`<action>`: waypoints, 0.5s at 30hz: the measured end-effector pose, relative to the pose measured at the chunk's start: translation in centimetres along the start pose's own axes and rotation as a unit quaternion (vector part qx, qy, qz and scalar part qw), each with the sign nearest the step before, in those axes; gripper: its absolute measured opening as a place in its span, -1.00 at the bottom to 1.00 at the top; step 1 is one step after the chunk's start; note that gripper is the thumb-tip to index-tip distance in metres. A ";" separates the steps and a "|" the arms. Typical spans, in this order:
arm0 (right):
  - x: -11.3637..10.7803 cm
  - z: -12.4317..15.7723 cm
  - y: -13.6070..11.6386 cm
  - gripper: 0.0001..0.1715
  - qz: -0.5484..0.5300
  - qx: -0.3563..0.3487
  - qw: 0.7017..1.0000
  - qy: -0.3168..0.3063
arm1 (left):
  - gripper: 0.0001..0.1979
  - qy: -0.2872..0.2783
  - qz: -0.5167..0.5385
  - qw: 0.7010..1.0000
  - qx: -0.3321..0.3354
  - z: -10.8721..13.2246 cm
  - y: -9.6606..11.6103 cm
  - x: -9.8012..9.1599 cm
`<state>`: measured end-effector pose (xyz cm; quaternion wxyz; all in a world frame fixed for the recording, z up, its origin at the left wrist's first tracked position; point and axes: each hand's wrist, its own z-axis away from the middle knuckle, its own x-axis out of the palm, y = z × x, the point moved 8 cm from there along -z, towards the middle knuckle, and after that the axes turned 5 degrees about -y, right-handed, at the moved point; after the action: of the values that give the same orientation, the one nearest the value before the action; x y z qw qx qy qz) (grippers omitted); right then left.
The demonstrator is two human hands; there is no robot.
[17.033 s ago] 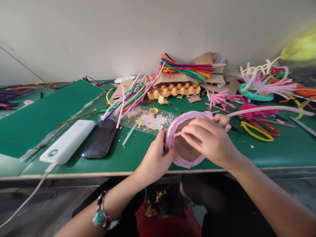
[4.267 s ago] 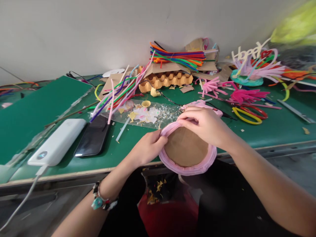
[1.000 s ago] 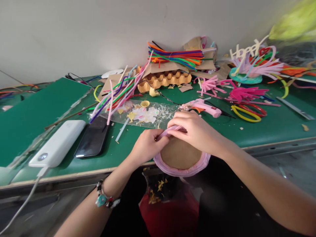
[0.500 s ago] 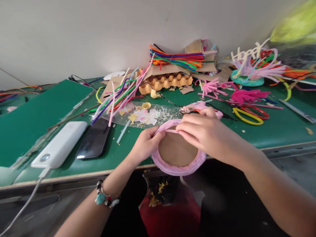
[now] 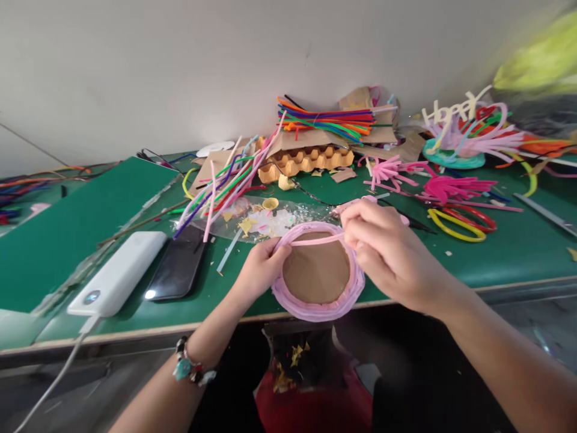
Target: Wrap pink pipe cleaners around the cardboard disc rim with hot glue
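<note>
A round brown cardboard disc point(image 5: 317, 273) with a rim of wound pink pipe cleaners point(image 5: 315, 310) is held over the front edge of the green table point(image 5: 216, 288). My left hand point(image 5: 258, 272) grips the rim at its left side, fingers closed on it. My right hand point(image 5: 387, 252) pinches a loose pink pipe cleaner strand point(image 5: 315, 240) that stretches straight across the top of the disc toward my left hand.
A white power bank point(image 5: 118, 272) and a black phone point(image 5: 177, 270) lie at the left. Loose coloured pipe cleaners point(image 5: 220, 180), a plastic sheet with scraps point(image 5: 265, 219), an egg carton point(image 5: 306, 161), a bundled pipe cleaner stack point(image 5: 329, 117) and pink and yellow shapes point(image 5: 455, 210) crowd the back and right.
The disc has tilted up and shifted slightly left. My right hand has pulled a pink strand away from the rim, so it now spans the top of the disc.
</note>
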<state>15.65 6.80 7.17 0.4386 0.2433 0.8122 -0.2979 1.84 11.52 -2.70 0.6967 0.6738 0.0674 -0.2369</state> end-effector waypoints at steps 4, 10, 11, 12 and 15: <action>-1.1 -0.1 1.9 -0.79 -0.046 0.029 0.996 0.074 | -0.78 0.011 -0.035 0.999 -0.006 -0.3 -0.3 -0.8; -0.4 -0.2 3.6 -0.80 -0.140 0.059 0.985 0.076 | -0.76 0.029 -0.013 0.999 -0.006 -1.0 -0.7 -1.7; -0.4 -0.3 3.9 -0.80 -0.150 0.065 0.983 0.079 | -0.75 0.036 -0.034 0.999 -0.005 -1.1 -0.6 -1.9; -0.6 -0.5 4.1 -0.82 -0.158 0.072 0.981 0.087 | -0.75 0.046 -0.064 0.997 -0.005 -1.1 -0.5 -2.1; -2.3 -0.9 4.4 -0.91 -0.167 0.076 0.974 0.131 | -0.76 0.082 -0.162 0.983 -0.007 -1.0 0.0 -2.7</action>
<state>19.16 10.27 8.35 0.2526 0.1737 0.8670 -0.3929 -0.30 13.12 -1.70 0.6460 0.6663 0.2340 -0.2897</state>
